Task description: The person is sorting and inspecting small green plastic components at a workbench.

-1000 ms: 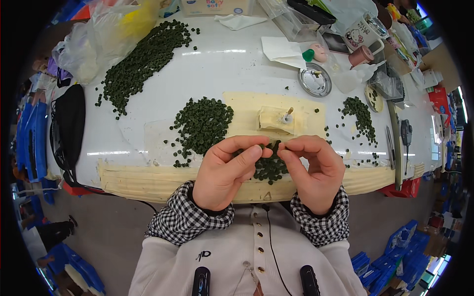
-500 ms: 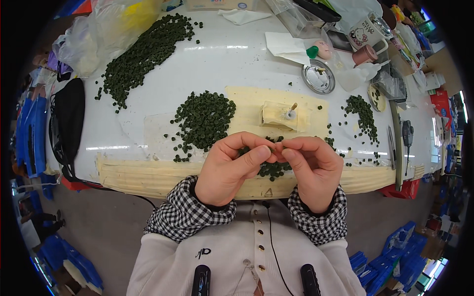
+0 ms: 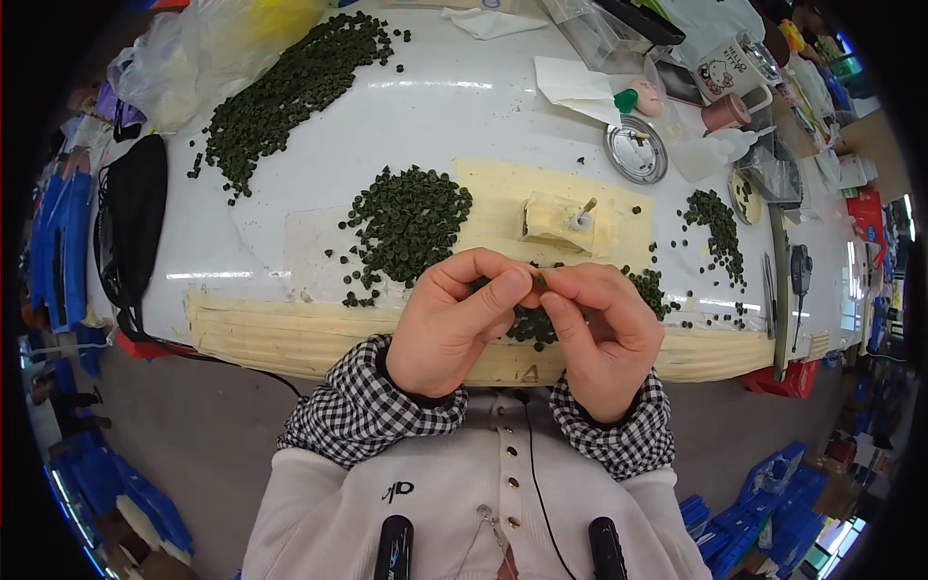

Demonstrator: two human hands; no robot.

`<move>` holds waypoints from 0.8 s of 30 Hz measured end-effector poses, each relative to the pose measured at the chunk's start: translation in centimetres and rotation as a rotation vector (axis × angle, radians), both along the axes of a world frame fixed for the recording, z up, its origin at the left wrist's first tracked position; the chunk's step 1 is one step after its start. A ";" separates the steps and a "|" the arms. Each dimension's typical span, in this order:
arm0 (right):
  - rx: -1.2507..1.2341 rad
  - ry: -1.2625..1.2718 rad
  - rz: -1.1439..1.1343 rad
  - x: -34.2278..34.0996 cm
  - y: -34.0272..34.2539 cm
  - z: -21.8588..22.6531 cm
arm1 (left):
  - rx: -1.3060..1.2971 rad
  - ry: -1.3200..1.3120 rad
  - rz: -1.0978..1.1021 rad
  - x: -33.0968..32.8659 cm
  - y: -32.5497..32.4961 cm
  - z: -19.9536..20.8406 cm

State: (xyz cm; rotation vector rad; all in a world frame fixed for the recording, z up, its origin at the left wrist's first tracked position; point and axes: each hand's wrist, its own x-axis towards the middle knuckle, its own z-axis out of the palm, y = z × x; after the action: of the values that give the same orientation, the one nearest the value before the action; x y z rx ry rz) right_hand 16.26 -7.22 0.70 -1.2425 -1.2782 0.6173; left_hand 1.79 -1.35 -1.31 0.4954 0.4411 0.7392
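Note:
My left hand [image 3: 447,314] is closed in a pinch, thumb against index finger. Meeting it fingertip to fingertip, my right hand [image 3: 611,324] is also curled closed. A tiny dark green piece [image 3: 538,280] shows between the touching fingertips, mostly covered by them. Below the hands lies a small heap of similar green pieces [image 3: 532,329], partly hidden. A larger pile of cup-like green pieces [image 3: 411,224] is just left of the fingers. Beyond them, a tape-covered block [image 3: 553,224] with a short upright peg stands on a yellowish sheet [image 3: 619,253].
A long green pile [image 3: 290,97] spreads at the far left beside clear plastic bags [image 3: 159,82]. At right are another green pile [image 3: 713,232], a round metal lid [image 3: 635,150], a white mug [image 3: 730,72] and tweezers [image 3: 769,295]. Padded tape [image 3: 280,336] lines the table's front edge.
The view has shifted slightly. Both hands stay together at the fingertips, and the green piece now shows between them. My right hand has moved slightly left.

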 end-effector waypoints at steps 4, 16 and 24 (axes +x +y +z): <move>0.001 -0.128 0.031 0.1 -0.2 0.1 | -0.025 -0.020 0.041 0.0 -0.1 -0.2; 0.032 -0.232 0.103 0.4 -0.3 0.6 | -0.054 -0.061 -0.065 -0.6 0.3 0.1; 0.021 -0.231 0.071 0.5 -0.2 0.7 | 0.135 0.137 0.088 -0.1 0.2 0.5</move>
State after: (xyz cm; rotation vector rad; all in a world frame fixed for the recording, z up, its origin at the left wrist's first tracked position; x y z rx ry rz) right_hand 16.74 -7.42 1.37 -1.2830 -1.5223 0.5197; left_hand 1.67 -1.18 -0.82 0.6594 0.5461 0.8258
